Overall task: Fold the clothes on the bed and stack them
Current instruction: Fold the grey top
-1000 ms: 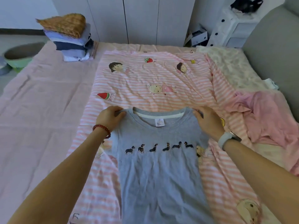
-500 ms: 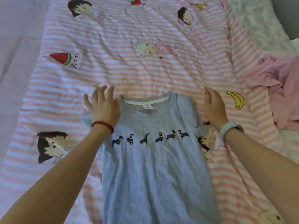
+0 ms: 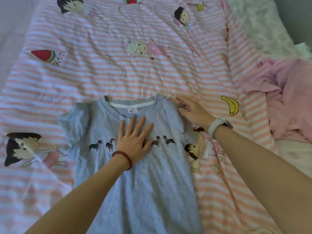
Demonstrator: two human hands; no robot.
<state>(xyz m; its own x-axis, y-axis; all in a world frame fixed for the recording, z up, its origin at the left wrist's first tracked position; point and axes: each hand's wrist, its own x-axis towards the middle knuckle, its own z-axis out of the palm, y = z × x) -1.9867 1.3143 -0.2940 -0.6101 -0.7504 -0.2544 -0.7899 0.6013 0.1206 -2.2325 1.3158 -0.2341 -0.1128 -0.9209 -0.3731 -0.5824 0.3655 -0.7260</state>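
Grey T-shirt (image 3: 135, 183) flat near bed's (image 3: 13, 31) front edge; left hand (image 3: 135, 139) spread flat on chest, right hand (image 3: 192, 110) at shoulder, seemingly open-fingered.

Open striped quilt (image 3: 101, 78) beyond the shirt (image 3: 135, 191); crumpled pink garment (image 3: 287, 102) (right side) crowds that edge.

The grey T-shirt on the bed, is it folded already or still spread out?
Spread out, not yet folded. The grey T-shirt lies flat, front up, neckline and both sleeves showing; the left hand presses flat on its chest.
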